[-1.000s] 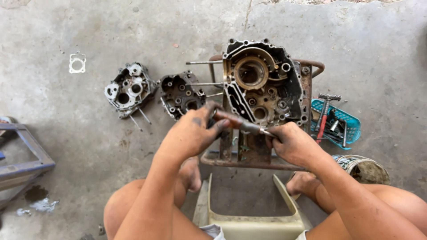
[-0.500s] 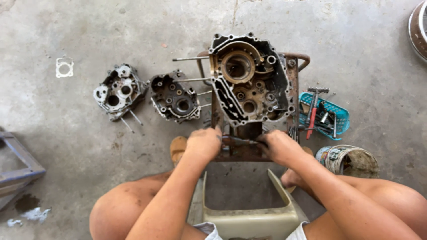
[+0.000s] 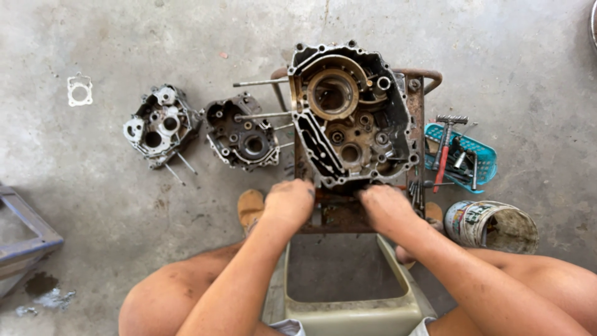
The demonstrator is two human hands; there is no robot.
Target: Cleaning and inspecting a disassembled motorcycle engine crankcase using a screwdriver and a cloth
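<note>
At near rim of engine crankcase (image 3: pixel 351 118), both hands (image 3: pixel 339 205) curled; grip unclear.

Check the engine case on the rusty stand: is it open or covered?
Open. The engine case lies face up on the rusty stand with no cover: bearing bores and inner cavities show. Both hands rest at its near edge.

A large engine crankcase half (image 3: pixel 351 115) lies open side up on a rusty metal stand (image 3: pixel 418 106). The left hand (image 3: pixel 289 202) and right hand (image 3: pixel 387 208) rest at its near edge, fingers curled under, though what they grip is hidden. Two smaller case halves (image 3: pixel 160 124) (image 3: pixel 242 132) lie on the concrete floor (image 3: pixel 112 37) to the left, a blue tool basket (image 3: pixel 463 155) and a can (image 3: pixel 491 225) to the right.
</note>
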